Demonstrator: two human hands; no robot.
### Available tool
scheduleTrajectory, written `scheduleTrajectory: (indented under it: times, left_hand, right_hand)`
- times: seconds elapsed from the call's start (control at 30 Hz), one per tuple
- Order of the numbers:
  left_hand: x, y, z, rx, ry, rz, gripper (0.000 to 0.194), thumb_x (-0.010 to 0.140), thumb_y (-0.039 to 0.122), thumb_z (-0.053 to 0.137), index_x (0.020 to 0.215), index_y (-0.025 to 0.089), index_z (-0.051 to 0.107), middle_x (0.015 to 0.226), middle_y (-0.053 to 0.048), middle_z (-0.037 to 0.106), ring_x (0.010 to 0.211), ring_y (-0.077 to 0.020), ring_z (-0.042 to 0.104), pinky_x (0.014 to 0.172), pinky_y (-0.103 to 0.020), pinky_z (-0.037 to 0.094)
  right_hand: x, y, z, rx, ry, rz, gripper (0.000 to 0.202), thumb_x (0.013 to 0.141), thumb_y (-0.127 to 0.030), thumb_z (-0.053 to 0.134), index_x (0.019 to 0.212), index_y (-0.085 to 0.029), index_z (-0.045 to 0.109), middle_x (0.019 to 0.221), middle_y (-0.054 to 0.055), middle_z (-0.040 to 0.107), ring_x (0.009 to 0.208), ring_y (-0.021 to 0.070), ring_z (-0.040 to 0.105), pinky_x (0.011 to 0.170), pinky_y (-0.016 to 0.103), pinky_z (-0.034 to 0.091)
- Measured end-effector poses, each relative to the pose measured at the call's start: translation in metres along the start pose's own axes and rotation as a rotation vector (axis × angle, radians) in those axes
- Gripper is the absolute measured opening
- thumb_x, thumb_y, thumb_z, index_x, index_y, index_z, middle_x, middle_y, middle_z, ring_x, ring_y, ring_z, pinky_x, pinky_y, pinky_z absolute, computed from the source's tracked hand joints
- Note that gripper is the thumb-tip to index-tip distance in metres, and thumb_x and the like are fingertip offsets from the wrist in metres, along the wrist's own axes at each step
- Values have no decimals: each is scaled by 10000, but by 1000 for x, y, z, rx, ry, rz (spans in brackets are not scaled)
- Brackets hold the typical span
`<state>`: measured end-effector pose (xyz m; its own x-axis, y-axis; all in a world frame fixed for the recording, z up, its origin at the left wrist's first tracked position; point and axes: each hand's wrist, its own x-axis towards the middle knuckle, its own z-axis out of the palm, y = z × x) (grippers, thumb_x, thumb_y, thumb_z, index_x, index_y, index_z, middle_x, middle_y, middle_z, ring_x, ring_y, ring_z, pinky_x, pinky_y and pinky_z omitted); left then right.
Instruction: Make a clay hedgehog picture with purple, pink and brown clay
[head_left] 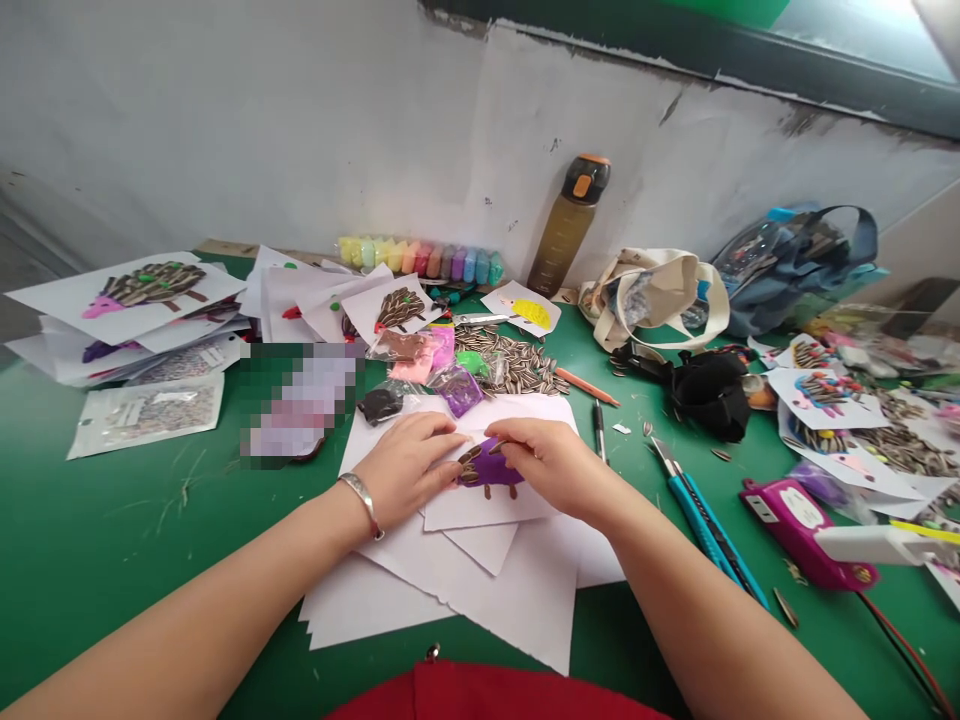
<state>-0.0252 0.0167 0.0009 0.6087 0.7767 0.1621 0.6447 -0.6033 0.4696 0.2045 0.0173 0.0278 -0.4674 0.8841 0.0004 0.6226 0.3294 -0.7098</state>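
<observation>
A purple clay hedgehog body (pixel 491 468) lies on a white paper sheet (pixel 480 512), with several striped sunflower seeds pressed into its left part and small brown legs below. My right hand (pixel 551 462) pinches a sunflower seed (pixel 498 449) over the purple clay. My left hand (pixel 411 465) lies on the paper at the left of the clay, fingers stretched out, their tips beside the seeds. Behind the hands is a pile of loose sunflower seeds (pixel 517 360). Packets of clay, one purple (pixel 459 390) and one brown (pixel 401 346), sit next to it.
Finished hedgehog pictures (pixel 142 290) are stacked at the left. A bottle (pixel 566 228) stands by the wall. On the right lie a pen (pixel 599 430), a blue box cutter (pixel 705 520), a black strapped item (pixel 709 390), a tote bag (pixel 652 290) and a magenta device (pixel 806 535).
</observation>
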Motion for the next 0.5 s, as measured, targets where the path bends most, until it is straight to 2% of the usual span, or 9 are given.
scheduleTrajectory:
  times: [0.1, 0.2, 0.3, 0.5]
  left_hand:
    - [3, 2, -4, 17, -57, -5, 344, 932, 334, 467, 1184, 171, 637, 1158, -126, 598, 1072, -267, 544, 956, -448, 440]
    - [7, 4, -7, 30, -96, -11, 340, 927, 355, 484, 1176, 186, 642, 1125, -119, 605, 1052, -265, 553, 941, -438, 449]
    - [8, 6, -6, 18, -82, -28, 321, 924, 353, 489, 1140, 189, 661, 1101, -114, 612, 1029, -262, 562, 931, -433, 455]
    - [4, 6, 3, -5, -19, -73, 337, 928, 349, 500, 1176, 177, 651, 1128, -120, 599, 1058, -266, 541, 964, -449, 439]
  right_hand:
    - [-1, -2, -1, 19, -39, 27, 216, 890, -155, 473, 935, -242, 665, 750, -26, 663, 669, 126, 589, 620, 232, 426]
    - [1, -3, 1, -11, -27, -19, 202, 867, -127, 503, 819, -226, 672, 773, -20, 659, 711, 127, 586, 644, 230, 417]
    - [4, -3, 4, -13, 0, -55, 218, 849, -90, 511, 831, -217, 687, 822, -4, 666, 761, 134, 589, 689, 235, 424]
    - [6, -4, 8, -47, -27, -66, 235, 851, -59, 501, 834, -204, 686, 770, -10, 648, 705, 124, 568, 680, 228, 410]
